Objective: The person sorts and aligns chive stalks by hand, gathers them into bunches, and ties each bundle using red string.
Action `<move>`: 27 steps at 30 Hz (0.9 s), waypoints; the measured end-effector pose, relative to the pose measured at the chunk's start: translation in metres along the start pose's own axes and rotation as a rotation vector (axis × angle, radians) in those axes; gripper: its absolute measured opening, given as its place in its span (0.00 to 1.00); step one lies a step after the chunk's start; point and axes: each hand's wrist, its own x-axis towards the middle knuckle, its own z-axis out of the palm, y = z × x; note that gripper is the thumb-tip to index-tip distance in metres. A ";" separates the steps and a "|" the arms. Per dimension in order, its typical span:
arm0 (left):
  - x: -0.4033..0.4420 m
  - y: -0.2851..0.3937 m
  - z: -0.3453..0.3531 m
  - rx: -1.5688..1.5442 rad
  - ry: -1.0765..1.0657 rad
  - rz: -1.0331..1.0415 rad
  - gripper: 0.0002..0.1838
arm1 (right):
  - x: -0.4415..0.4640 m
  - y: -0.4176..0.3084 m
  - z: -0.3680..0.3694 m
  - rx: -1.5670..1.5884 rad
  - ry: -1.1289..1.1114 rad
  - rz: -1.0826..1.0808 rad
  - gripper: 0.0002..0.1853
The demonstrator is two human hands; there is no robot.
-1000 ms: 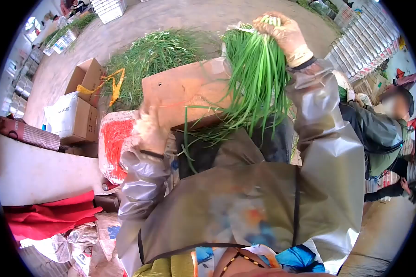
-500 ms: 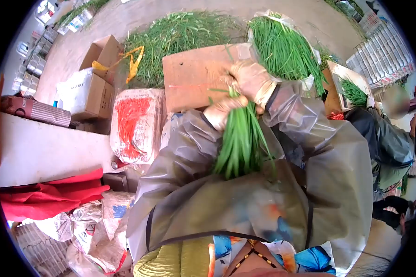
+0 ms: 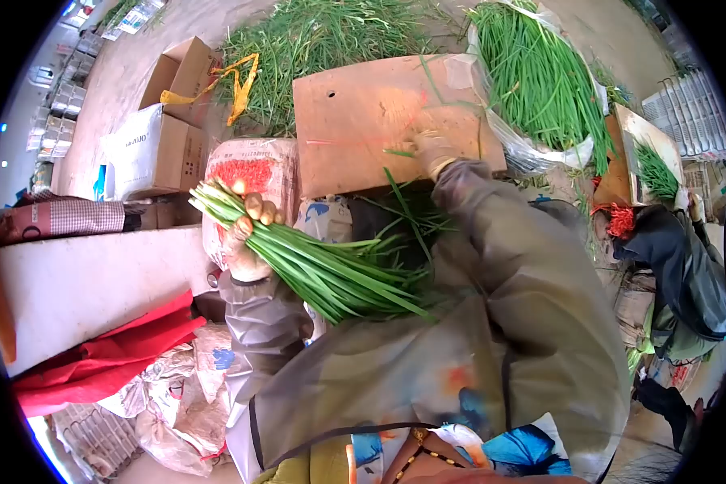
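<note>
My left hand (image 3: 248, 238), in a pale glove, is wrapped round a bunch of garlic chives (image 3: 331, 270). Their pale stem ends stick out at upper left and the green leaves fan toward my apron. Under that hand, red ties (image 3: 250, 172) lie on a wrapped package (image 3: 276, 153). My right hand (image 3: 434, 152), gloved and smeared by motion, is low over the wooden board (image 3: 355, 121); its fingers are unclear. Beside its fingertips lies a short green piece (image 3: 398, 152). Loose leaves (image 3: 407, 214) hang between the board's near edge and my lap.
Behind the board is a heap of loose greens (image 3: 315, 40). A plastic-lined bundle of chives (image 3: 532, 81) stands at the right. Cardboard boxes (image 3: 181, 153) and a white ledge (image 3: 97, 278) are on the left. Another person's dark sleeve (image 3: 690, 266) shows at far right.
Both hands were together on the upright bunch before the board. Now the left has carried it left and tilted it; the right has let go and moved onto the board. The view has shifted slightly.
</note>
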 end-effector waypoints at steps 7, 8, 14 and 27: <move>0.033 -0.033 -0.009 0.041 0.110 -0.147 0.29 | 0.074 -0.021 0.045 -0.389 0.146 -0.150 0.11; 0.041 -0.035 -0.013 0.018 0.112 -0.179 0.30 | 0.092 -0.017 0.048 -0.280 0.140 -0.163 0.10; 0.134 -0.046 -0.023 0.212 0.096 -0.274 0.29 | 0.127 -0.061 0.023 0.456 0.097 -0.079 0.15; 0.222 -0.176 -0.102 0.462 0.300 -0.385 0.21 | 0.088 -0.087 0.036 0.330 0.179 0.265 0.37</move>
